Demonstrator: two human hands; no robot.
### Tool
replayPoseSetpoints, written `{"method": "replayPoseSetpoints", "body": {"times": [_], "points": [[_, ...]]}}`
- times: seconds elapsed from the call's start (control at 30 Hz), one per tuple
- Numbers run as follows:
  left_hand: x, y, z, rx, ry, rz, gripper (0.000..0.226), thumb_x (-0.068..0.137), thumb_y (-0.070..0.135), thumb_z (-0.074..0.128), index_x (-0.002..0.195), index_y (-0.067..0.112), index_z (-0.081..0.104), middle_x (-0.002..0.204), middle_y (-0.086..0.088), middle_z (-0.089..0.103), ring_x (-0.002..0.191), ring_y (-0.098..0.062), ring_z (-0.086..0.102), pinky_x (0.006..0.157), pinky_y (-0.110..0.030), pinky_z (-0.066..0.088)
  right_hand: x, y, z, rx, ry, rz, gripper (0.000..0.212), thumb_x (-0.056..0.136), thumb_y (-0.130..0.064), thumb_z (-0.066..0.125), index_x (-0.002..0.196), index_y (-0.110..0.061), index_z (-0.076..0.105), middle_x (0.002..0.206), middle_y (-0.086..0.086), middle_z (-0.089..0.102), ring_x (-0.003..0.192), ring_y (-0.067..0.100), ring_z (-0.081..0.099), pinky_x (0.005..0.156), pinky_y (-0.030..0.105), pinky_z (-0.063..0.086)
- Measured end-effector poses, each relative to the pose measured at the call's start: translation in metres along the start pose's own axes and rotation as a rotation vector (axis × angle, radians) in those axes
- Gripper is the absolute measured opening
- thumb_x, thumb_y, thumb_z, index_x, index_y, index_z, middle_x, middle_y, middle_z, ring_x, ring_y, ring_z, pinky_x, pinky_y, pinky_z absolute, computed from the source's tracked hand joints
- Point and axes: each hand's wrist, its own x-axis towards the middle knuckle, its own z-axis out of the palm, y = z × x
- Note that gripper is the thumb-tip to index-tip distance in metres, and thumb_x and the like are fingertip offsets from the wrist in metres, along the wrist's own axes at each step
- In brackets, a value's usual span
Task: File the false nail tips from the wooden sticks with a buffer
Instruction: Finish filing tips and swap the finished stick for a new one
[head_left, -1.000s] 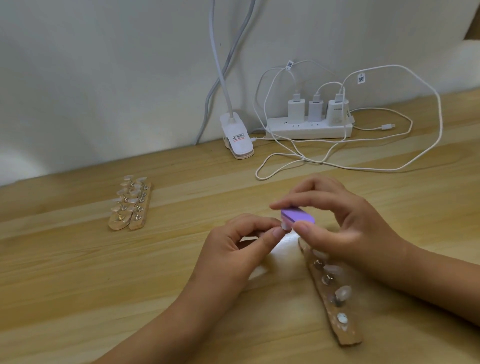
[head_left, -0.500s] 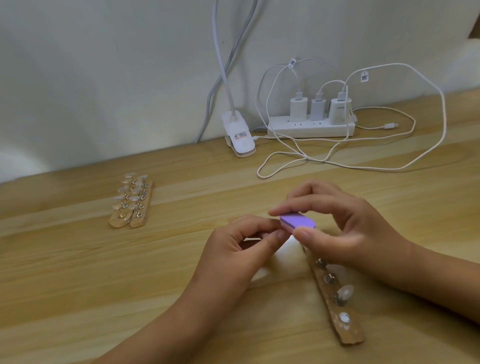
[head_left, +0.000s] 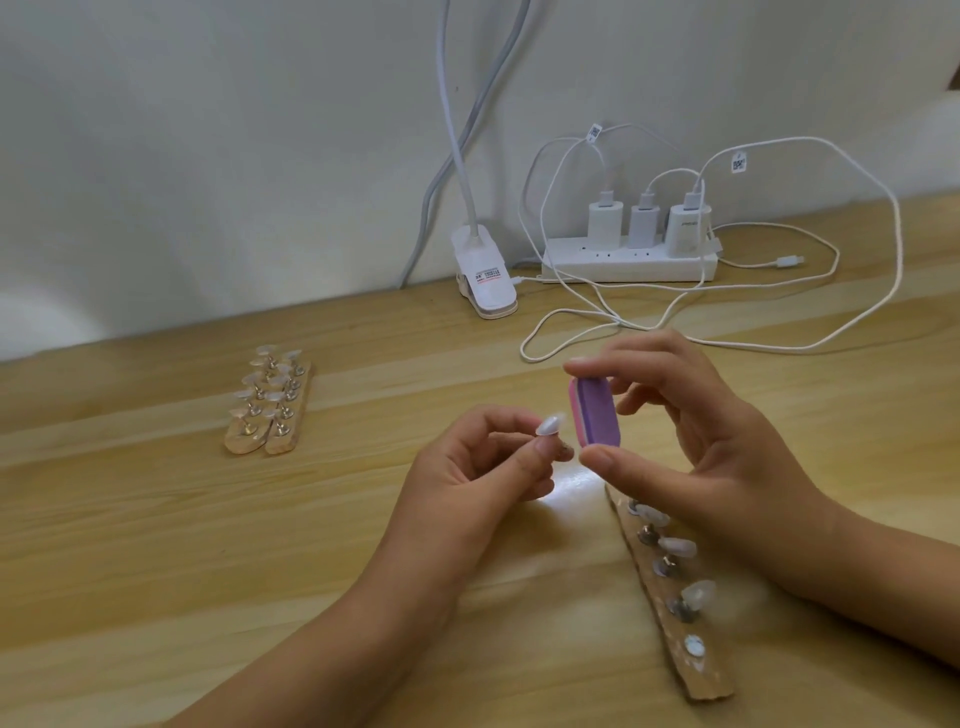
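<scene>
Above a wooden desk (head_left: 156, 545), a person's left hand (head_left: 467, 467) pinches a clear false nail tip (head_left: 551, 425) between thumb and fingertips. It sits just beside a purple-and-pink buffer (head_left: 596, 413), held upright between the forefinger and thumb of the right hand (head_left: 717, 441). A wooden stick (head_left: 670, 597) carrying more tips lies beneath that hand, while two more sticks (head_left: 267, 410) rest side by side well to the left.

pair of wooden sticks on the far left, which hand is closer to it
Left. The left hand lies right of the pair of sticks; the right hand is farther right.
</scene>
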Motion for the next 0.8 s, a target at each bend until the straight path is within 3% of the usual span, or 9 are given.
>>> {"method": "replayPoseSetpoints", "body": {"times": [0.17, 0.33, 0.53, 0.7, 0.8], "points": [[-0.0009, -0.003, -0.0008, 0.109, 0.011, 0.007, 0.011, 0.076, 0.035, 0.071, 0.084, 0.028, 0.071, 0.088, 0.005, 0.069, 0.079, -0.005, 0.061, 0.069, -0.02, 0.05, 0.0001, 0.002, -0.0004, 0.026, 0.003, 0.015, 0.042, 0.085, -0.031, 0.067, 0.125, -0.025, 0.056, 0.107, -0.016, 0.052, 0.096, 0.021, 0.052, 0.088, 0.028, 0.044], [-0.0013, -0.0042, 0.001, 0.127, 0.008, 0.081, 0.01, 0.077, 0.027, 0.07, 0.084, 0.019, 0.071, 0.087, 0.006, 0.071, 0.084, -0.004, 0.064, 0.075, -0.015, 0.049, -0.0013, 0.0, 0.0008, 0.051, -0.045, 0.051, 0.041, 0.086, -0.026, 0.064, 0.126, -0.025, 0.056, 0.113, -0.004, 0.058, 0.103, 0.024, 0.055, 0.089, 0.031, 0.047], [-0.0024, -0.0048, -0.0001, 0.108, 0.048, 0.13, 0.009, 0.078, 0.025, 0.071, 0.082, 0.017, 0.07, 0.086, 0.003, 0.071, 0.082, -0.006, 0.065, 0.075, -0.016, 0.051, -0.0023, 0.0002, 0.0026, 0.069, -0.067, 0.068, 0.042, 0.086, -0.03, 0.066, 0.127, -0.028, 0.057, 0.11, -0.01, 0.06, 0.102, 0.02, 0.058, 0.088, 0.026, 0.048], [-0.003, -0.005, 0.0004, 0.106, 0.085, 0.179, 0.004, 0.077, 0.021, 0.072, 0.08, 0.02, 0.07, 0.083, 0.004, 0.071, 0.079, -0.006, 0.065, 0.072, -0.017, 0.051, -0.0024, 0.0017, 0.0048, 0.217, -0.088, 0.077, 0.042, 0.088, -0.008, 0.067, 0.126, -0.022, 0.057, 0.112, 0.002, 0.061, 0.105, 0.02, 0.06, 0.086, 0.023, 0.05], [-0.0041, -0.0052, 0.0012, 0.121, 0.063, 0.2, 0.006, 0.077, 0.018, 0.073, 0.081, 0.018, 0.069, 0.089, -0.001, 0.072, 0.083, -0.009, 0.067, 0.072, -0.017, 0.051, -0.0018, 0.0005, 0.0041, 0.29, -0.057, 0.081, 0.039, 0.089, -0.014, 0.066, 0.126, -0.022, 0.058, 0.111, 0.005, 0.061, 0.106, 0.019, 0.061, 0.088, 0.022, 0.05]]}}
